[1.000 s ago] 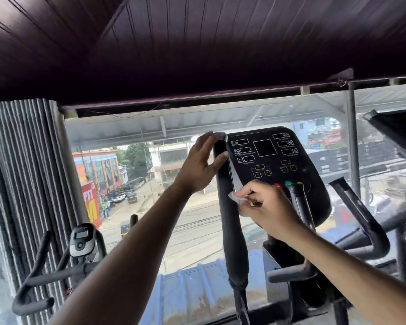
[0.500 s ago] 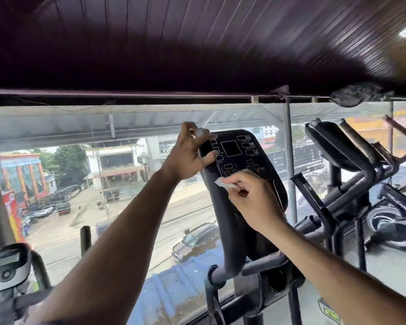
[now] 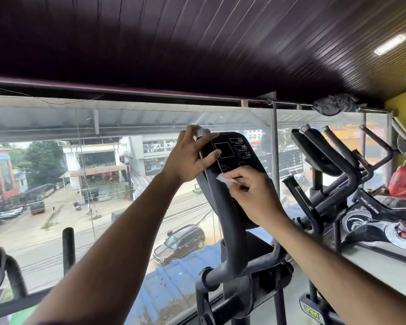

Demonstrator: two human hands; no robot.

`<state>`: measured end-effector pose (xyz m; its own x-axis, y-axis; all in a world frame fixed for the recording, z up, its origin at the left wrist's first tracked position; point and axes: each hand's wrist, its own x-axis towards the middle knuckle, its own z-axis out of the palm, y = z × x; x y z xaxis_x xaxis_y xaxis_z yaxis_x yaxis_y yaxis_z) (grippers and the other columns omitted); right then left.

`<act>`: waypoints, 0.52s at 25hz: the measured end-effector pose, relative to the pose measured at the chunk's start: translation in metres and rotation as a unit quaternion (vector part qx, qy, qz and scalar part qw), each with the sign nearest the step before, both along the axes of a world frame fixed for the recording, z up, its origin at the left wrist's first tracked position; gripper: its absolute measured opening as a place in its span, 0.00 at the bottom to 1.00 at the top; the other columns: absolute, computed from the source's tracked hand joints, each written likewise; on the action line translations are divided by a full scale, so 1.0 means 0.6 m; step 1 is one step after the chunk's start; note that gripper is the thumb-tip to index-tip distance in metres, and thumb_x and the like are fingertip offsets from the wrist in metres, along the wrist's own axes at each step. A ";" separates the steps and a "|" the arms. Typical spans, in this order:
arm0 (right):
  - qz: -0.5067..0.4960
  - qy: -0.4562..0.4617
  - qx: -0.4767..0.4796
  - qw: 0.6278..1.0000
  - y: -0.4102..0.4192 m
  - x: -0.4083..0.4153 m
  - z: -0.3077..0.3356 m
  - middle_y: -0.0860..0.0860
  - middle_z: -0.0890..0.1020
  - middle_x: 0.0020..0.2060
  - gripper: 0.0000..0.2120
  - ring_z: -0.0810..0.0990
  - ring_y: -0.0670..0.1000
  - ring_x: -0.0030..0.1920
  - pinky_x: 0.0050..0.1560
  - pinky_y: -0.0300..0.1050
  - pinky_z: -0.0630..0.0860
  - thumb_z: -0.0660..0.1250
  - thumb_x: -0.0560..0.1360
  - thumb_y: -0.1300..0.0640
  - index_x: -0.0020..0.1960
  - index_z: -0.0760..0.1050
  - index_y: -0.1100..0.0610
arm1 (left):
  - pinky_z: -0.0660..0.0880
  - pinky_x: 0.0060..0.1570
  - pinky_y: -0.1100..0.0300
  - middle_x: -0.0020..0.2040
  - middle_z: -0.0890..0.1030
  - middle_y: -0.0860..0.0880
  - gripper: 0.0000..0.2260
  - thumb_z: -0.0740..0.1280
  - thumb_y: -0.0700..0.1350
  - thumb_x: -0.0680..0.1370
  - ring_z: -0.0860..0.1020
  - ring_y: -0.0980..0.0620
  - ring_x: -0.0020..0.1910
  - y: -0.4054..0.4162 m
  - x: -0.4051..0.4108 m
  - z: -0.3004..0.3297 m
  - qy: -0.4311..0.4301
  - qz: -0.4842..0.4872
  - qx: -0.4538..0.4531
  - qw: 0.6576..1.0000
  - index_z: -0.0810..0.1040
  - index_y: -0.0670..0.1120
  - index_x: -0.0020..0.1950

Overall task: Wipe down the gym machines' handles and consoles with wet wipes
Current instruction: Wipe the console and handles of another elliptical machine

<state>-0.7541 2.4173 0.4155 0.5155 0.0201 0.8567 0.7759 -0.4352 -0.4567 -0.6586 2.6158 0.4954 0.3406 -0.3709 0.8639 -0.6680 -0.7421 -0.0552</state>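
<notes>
In the head view, the right hand (image 3: 253,198) pinches a small white wet wipe (image 3: 225,179) between thumb and fingers and presses it on the lower middle of the black console (image 3: 230,156) of the machine, just under the printed squares. The left hand (image 3: 192,158) grips the top of the long black handle (image 3: 227,221), beside its grey end cap, with the thumb lying across the upper left corner of the console. To do this step well, I think the left hand should hold firm so the panel does not swing, and the right hand should move the wipe in flat, overlapping strokes from the top edge down, with light pressure over the buttons. The wipe looks crumpled into a small piece, so it may be better to unfold it for more contact. The corner under the left thumb will need a pass after that hand moves away. Some things are hard to see: the right hand covers the lower part of the console, so its buttons there are hidden. The printed labels are too small to read. Whether the wipe is wet cannot be told. The base of the machine is cut off by the frame edge, and the second machine (image 3: 352,188) on the right is only partly in view.
</notes>
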 end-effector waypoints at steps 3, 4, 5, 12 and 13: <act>-0.016 -0.020 -0.001 1.000 0.006 0.005 -0.015 0.42 0.84 0.50 0.11 0.84 0.43 0.51 0.51 0.40 0.80 0.69 0.76 0.68 0.52 0.83 0.54 | 0.68 0.67 0.48 0.77 0.64 0.44 0.32 0.54 0.66 0.80 0.65 0.42 0.72 -0.002 -0.001 -0.002 -0.021 0.029 0.037 0.999 0.68 0.53 0.80; -0.011 -0.015 -0.001 1.000 0.002 0.006 -0.012 0.41 0.84 0.50 0.11 0.84 0.42 0.51 0.51 0.39 0.80 0.70 0.76 0.67 0.52 0.83 0.54 | 0.69 0.67 0.47 0.77 0.64 0.44 0.33 0.53 0.66 0.81 0.66 0.42 0.71 -0.003 -0.002 0.000 -0.029 0.039 0.047 0.998 0.67 0.52 0.81; -0.005 -0.006 -0.002 1.000 -0.003 0.007 -0.007 0.40 0.84 0.50 0.11 0.84 0.41 0.50 0.51 0.37 0.79 0.70 0.76 0.67 0.52 0.83 0.53 | 0.70 0.66 0.46 0.76 0.66 0.43 0.33 0.52 0.66 0.81 0.67 0.41 0.70 -0.003 -0.003 0.002 -0.036 0.049 0.052 0.997 0.67 0.50 0.81; -0.011 0.026 0.024 0.999 0.011 0.015 -0.001 0.42 0.85 0.50 0.08 0.84 0.39 0.49 0.50 0.37 0.80 0.69 0.78 0.66 0.52 0.83 0.55 | 0.72 0.63 0.43 0.67 0.74 0.39 0.29 0.58 0.62 0.81 0.73 0.39 0.64 0.002 0.015 0.012 -0.116 0.016 0.079 0.990 0.78 0.41 0.69; -0.005 0.028 0.028 0.999 0.008 0.015 0.001 0.41 0.85 0.50 0.08 0.84 0.40 0.48 0.49 0.38 0.80 0.69 0.78 0.66 0.52 0.83 0.55 | 0.72 0.64 0.43 0.68 0.74 0.39 0.29 0.58 0.62 0.81 0.73 0.39 0.64 0.001 0.018 0.011 -0.120 0.006 0.083 0.989 0.79 0.41 0.68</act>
